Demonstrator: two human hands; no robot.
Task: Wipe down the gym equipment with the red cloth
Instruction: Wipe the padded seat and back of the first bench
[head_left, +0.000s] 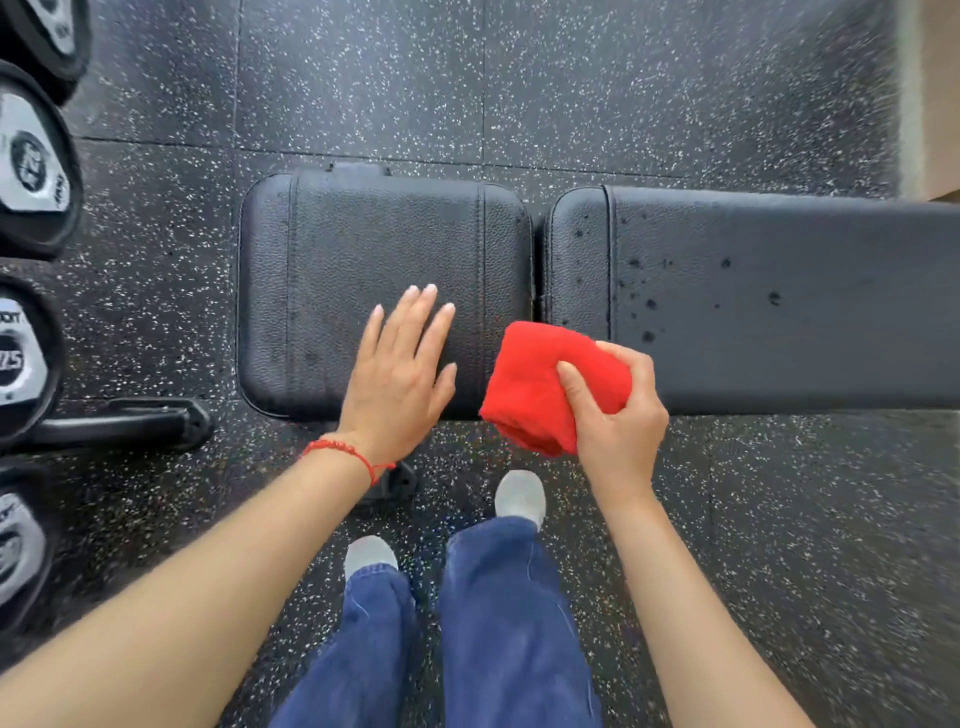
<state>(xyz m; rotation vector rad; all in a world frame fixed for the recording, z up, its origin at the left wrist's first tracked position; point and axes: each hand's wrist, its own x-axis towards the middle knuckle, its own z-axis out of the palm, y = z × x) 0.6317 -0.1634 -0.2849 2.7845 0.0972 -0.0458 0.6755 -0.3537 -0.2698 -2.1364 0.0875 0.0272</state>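
The red cloth (540, 384) is bright, thick and folded into a soft bundle. The right hand (615, 410) grips it, thumb on top, above the near edge of the bench, at the gap between the seat pad (332, 260) and the long back pad (779, 291). The back pad carries dark wet drops. The left hand (400, 374) lies flat on the seat pad, fingers spread wide. Dumbbells (31, 166) stand at the far left on the speckled floor (519, 78).
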